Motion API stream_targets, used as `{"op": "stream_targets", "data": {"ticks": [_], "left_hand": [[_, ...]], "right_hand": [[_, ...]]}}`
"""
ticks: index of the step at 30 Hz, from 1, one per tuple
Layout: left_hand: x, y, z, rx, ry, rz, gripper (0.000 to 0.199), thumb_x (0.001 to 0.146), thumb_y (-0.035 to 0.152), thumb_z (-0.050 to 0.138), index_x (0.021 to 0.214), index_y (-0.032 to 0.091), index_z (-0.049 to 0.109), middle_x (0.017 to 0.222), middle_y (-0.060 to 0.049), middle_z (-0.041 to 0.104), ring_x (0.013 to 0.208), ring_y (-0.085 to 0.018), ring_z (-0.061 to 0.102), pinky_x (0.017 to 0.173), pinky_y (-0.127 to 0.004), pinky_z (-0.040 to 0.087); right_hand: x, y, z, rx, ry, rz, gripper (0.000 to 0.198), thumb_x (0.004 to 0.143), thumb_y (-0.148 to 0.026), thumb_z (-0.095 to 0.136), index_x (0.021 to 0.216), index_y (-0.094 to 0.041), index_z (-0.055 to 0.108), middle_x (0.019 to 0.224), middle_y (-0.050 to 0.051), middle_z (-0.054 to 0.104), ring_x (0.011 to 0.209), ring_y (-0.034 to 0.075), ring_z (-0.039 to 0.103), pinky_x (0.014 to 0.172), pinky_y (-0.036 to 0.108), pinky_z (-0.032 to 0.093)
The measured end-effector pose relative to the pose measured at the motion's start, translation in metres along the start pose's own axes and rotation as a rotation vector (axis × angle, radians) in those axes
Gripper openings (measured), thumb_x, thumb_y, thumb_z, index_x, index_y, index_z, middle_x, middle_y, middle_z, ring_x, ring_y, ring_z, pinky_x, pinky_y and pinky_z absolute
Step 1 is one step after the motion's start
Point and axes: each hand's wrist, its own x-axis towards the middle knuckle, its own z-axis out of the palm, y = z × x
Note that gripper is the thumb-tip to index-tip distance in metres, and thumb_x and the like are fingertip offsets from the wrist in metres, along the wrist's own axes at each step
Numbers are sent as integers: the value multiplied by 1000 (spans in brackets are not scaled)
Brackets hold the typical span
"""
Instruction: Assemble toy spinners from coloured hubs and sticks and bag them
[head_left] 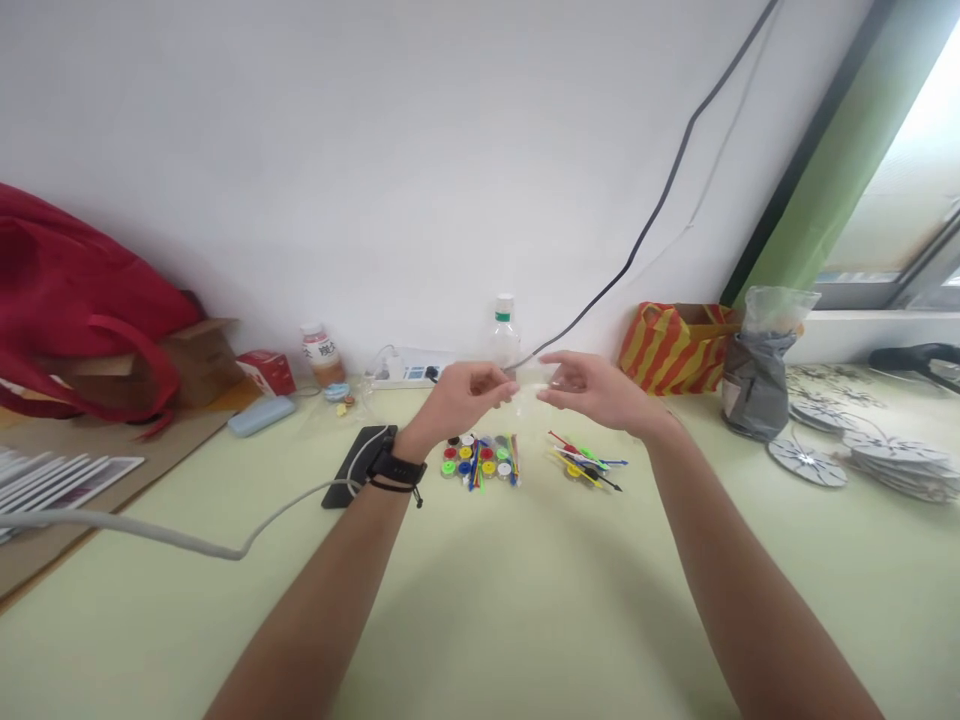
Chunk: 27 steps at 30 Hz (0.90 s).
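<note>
My left hand (471,398), with a black watch (396,466) on its wrist, hovers above the table with thumb and fingers curled together. Whatever it pinches, if anything, is too small or clear to make out. Facing it across a narrow gap, my right hand (592,390) has its thumb and forefinger apart. Under the left hand lie rows of small coloured discs (489,468) with thin coloured sticks (475,466) across them. Below the right hand is a loose pile of coloured arrow-shaped pointers (589,464).
A clear bottle (505,325) and a power strip (420,370) stand by the wall. On the left are a black phone (352,470), cable (187,540), blue case (262,416) and red bag (82,290). A striped bag (667,350), grey bag (756,385) and stacked white discs (900,460) occupy the right.
</note>
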Motion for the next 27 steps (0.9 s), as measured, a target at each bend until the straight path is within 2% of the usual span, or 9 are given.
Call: {"op": "stream_targets", "data": {"ticks": [4,6,9,11,13,17,19,24,27], "left_hand": [[-2,-7,-11,-112,38,-56,37,86,52,72,78,16,70,78,-7,74,73,-18,68,70,-30,55],[-6,-4,-17,-145,9,-70,33,83,50,77,89,17,73,88,-8,76,82,-21,71,76,-32,56],[-10,2,-22,-177,-58,-81,41,82,46,80,114,21,73,104,-10,77,100,-25,72,88,-37,57],[-11,3,-22,-155,-122,-107,40,83,47,78,112,20,76,100,-11,78,95,-26,73,85,-38,58],[-10,0,-21,-131,-127,-126,35,83,49,77,101,19,78,94,-11,78,84,-25,73,78,-38,59],[-9,-12,-21,-173,5,-143,37,83,52,76,95,18,75,88,-10,78,77,-23,73,72,-36,59],[-9,-16,-22,-191,39,-158,38,83,53,77,95,17,73,88,-10,78,77,-24,74,70,-35,58],[-8,-20,-24,-197,93,-155,38,83,52,76,99,18,72,87,-8,78,77,-23,75,70,-34,58],[-6,-24,-22,-234,156,-155,38,81,48,79,102,18,70,94,-8,77,79,-23,76,73,-36,60]], "right_hand": [[0,3,-8,118,3,46,34,85,-52,74,95,-19,73,77,5,70,71,19,65,71,36,56],[-1,0,-10,121,-36,50,33,85,-52,74,87,-19,72,73,4,68,67,17,62,68,34,54],[-3,-5,-7,119,-168,23,34,85,-54,72,83,-20,70,69,2,63,64,16,57,65,33,51],[-2,-5,-2,107,-167,-10,34,84,-55,72,85,-21,69,71,2,63,67,17,57,65,32,50],[2,-2,5,77,-10,-38,33,82,-53,74,86,-22,65,78,3,63,72,18,58,66,32,49],[14,17,17,39,541,-103,46,83,-45,71,63,-23,35,76,2,53,73,17,51,68,32,45],[19,28,18,16,653,-136,52,86,-42,63,61,-24,22,77,2,50,74,18,49,71,33,45],[22,38,16,-9,552,-164,51,89,-40,58,60,-23,19,86,6,60,84,21,57,77,35,46],[17,30,19,-13,376,-102,46,92,-46,59,60,-22,36,96,7,67,90,22,61,80,36,49]]}}
